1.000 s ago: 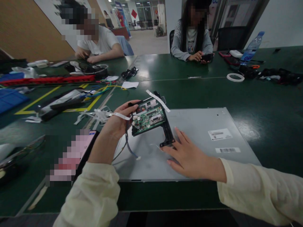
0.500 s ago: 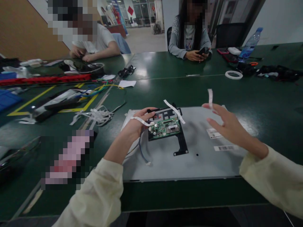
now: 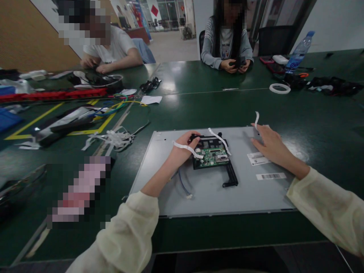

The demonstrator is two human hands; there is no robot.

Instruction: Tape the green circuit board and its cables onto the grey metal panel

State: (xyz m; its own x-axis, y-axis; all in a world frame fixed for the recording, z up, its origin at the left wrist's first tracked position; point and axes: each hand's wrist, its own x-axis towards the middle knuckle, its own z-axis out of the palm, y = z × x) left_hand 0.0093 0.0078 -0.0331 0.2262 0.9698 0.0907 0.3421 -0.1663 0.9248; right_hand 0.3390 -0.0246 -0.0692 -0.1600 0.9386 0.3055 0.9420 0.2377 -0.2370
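My left hand [image 3: 184,147] is closed on the upper left corner of a black plastic bracket [image 3: 232,176] that carries a green circuit board [image 3: 209,157]. A white tape strip [image 3: 187,147] runs from the back of this hand to the board's left edge. Another tape strip [image 3: 220,140] crosses the bracket's upper right. Under the bracket lies a flat grey metal panel [image 3: 170,203]. My right hand [image 3: 271,146] hovers or rests at the panel's far right, fingers stretched and thumb apart, with a short tape strip [image 3: 256,120] stuck at its fingertips. A cable [image 3: 183,182] with a white plug hangs below the board.
Left of the panel are a tangle of white strips [image 3: 116,139], a blurred-out phone-shaped object [image 3: 81,189] and wires. A tape roll [image 3: 280,88] and a water bottle [image 3: 300,53] stand farther back right. Two people sit across the green table [image 3: 193,108].
My left hand has shifted the bracket and board to the right and tilted them over the panel. My right hand has moved slightly right and down, the tape strip still on its fingertips.
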